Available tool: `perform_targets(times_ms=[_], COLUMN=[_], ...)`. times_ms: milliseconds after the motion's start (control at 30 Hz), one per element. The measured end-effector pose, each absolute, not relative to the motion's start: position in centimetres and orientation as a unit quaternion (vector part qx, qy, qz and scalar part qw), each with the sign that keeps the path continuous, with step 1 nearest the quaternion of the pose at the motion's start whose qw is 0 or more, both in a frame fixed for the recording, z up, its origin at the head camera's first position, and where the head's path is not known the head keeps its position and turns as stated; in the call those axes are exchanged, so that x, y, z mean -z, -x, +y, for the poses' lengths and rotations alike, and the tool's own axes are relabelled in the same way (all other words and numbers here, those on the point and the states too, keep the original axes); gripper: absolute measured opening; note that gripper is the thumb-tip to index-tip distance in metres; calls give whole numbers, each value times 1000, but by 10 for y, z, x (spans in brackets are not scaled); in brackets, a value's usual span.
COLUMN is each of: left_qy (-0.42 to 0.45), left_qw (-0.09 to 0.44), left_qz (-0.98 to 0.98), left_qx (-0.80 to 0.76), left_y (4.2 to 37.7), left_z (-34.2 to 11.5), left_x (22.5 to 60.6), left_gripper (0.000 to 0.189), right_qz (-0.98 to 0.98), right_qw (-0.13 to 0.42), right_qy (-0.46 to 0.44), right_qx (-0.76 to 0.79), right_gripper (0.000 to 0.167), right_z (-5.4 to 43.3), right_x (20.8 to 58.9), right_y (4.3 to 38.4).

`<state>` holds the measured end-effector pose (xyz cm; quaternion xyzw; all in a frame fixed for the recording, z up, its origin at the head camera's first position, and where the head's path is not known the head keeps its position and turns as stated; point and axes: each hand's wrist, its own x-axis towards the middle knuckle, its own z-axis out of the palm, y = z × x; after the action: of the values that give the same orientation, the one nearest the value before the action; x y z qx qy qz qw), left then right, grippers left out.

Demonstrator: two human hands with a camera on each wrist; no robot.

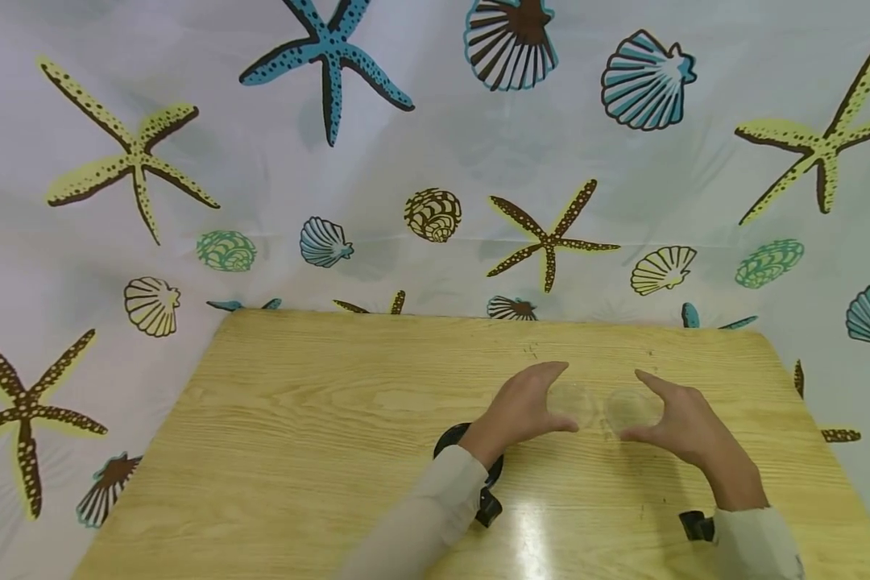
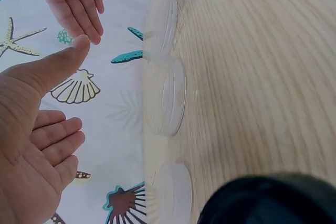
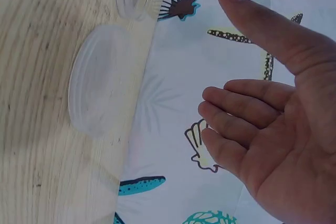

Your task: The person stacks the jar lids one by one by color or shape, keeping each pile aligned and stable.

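Two clear, shallow round dishes, the left dish and the right dish, are side by side on a wooden table in the head view. My left hand is held over the left dish, thumb and fingers spread apart. On the other side, my right hand faces it over the right dish in the same spread shape. Both wrist views show bare palms with nothing held. Beside the left hand, three clear dish shapes stand in a row in the left wrist view, the nearest a frosted-looking dish.
A patterned cloth with starfish and shells hangs behind the table. Black gear shows by the left wrist, a round black piece, and a smaller black piece lies by the right sleeve.
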<state>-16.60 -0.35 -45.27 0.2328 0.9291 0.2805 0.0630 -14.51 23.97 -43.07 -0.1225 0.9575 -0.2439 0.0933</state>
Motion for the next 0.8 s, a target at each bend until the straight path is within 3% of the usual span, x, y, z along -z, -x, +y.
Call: perform_targets(times_ms=[267, 800], left_qy=[-253, -255], left_qw=[70, 86], left_qz=[927, 931], left_qx=[-270, -248], left_y=[174, 187], left_z=[23, 44], left_x=[460, 476], left_gripper=[87, 84], right_qz=[958, 954], right_qw=[121, 149], right_qy=[96, 70], right_qx=[240, 249], right_gripper=[104, 98], right_z=[262, 284], right_x=[442, 458], right_y=[147, 153])
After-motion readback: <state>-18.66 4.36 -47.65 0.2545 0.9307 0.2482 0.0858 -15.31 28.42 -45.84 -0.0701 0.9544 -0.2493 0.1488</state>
